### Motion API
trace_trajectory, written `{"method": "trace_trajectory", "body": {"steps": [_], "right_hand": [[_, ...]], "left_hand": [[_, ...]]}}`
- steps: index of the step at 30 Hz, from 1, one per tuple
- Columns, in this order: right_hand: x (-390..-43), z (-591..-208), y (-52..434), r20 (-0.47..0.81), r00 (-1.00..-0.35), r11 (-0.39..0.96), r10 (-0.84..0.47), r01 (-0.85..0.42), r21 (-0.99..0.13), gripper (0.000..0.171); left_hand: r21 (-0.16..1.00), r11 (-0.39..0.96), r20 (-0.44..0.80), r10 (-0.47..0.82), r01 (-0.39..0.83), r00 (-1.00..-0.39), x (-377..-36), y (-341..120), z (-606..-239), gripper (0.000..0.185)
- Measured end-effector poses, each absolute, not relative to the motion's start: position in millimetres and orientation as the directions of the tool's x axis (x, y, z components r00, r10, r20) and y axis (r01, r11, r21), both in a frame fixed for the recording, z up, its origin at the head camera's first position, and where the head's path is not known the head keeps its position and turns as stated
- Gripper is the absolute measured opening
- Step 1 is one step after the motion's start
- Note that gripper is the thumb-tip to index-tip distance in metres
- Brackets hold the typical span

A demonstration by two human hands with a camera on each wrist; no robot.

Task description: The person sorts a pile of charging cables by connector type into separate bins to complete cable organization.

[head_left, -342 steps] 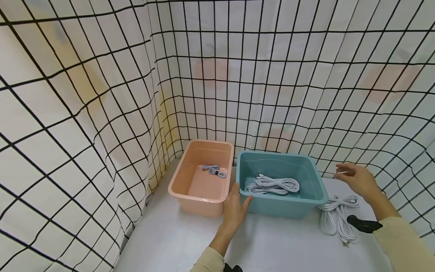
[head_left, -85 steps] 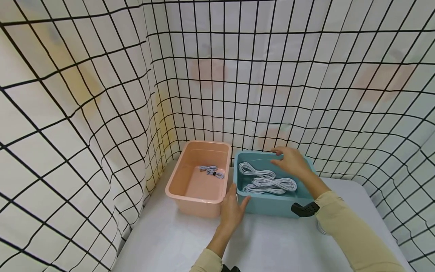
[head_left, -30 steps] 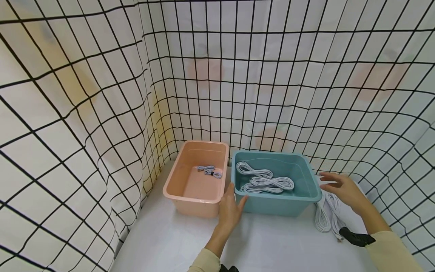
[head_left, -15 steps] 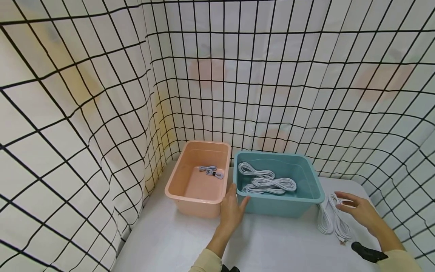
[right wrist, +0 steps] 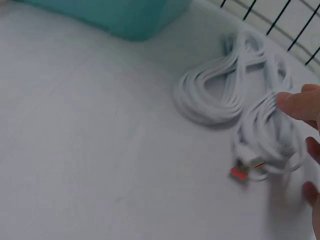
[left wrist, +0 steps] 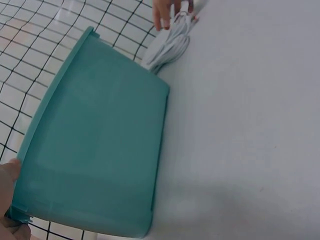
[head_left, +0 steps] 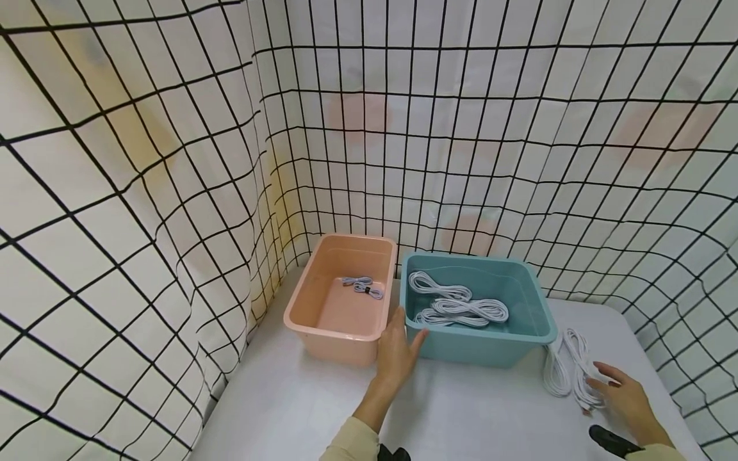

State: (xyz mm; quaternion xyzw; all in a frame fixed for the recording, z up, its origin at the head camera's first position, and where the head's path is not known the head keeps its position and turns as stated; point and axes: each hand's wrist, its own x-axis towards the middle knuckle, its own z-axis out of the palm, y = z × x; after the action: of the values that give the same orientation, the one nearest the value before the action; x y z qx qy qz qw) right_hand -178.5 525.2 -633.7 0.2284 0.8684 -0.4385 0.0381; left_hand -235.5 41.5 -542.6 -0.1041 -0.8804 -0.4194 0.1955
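Observation:
My left hand [head_left: 394, 352] holds the near left corner of the teal plastic bin [head_left: 478, 349]. In the left wrist view its thumb [left wrist: 14, 169] lies at the rim, with fingers beside the corner. To the right of the bin, my right hand [head_left: 628, 403] is over the near end of a coiled white cable [right wrist: 265, 125], fingers loosely bent and apart. Another coiled white cable [right wrist: 205, 97] lies against it. Orange connector ends [right wrist: 239, 173] show at the near end. Inside the teal bin rest several white cable coils [head_left: 481, 310].
A peach bin [head_left: 337, 349] stands left of the teal one, holding small tied cables [head_left: 368, 291]. White sheeting covers the table [head_left: 461, 410]. Black wire mesh [head_left: 438, 173] encloses the back and sides.
Another cable coil has come to lie in the teal bin since the oldest frame. My right hand has drawn back from the bin toward the near end of the table cables. The left hand stays put.

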Motion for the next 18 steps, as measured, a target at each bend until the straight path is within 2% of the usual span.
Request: {"method": "trace_trajectory", "body": {"steps": [4, 9, 18], "right_hand": [[-171, -655, 523, -0.278, -0.853, 0.495, 0.441, 0.49, -0.717, 0.079], [-166, -665, 525, -0.228, -0.855, 0.574, 0.467, 0.489, -0.657, 0.063], [-175, -672, 520, -0.219, -0.825, 0.562, 0.52, 0.524, -0.64, 0.058]], "left_hand": [[0.697, 0.632, 0.411, 0.035, 0.338, -0.911, -235, 45, -543, 0.073], [0.702, 0.624, 0.404, 0.048, 0.343, -0.914, -236, 49, -544, 0.074], [0.709, 0.622, 0.415, 0.013, 0.332, -0.91, -239, 44, -544, 0.073]]}}
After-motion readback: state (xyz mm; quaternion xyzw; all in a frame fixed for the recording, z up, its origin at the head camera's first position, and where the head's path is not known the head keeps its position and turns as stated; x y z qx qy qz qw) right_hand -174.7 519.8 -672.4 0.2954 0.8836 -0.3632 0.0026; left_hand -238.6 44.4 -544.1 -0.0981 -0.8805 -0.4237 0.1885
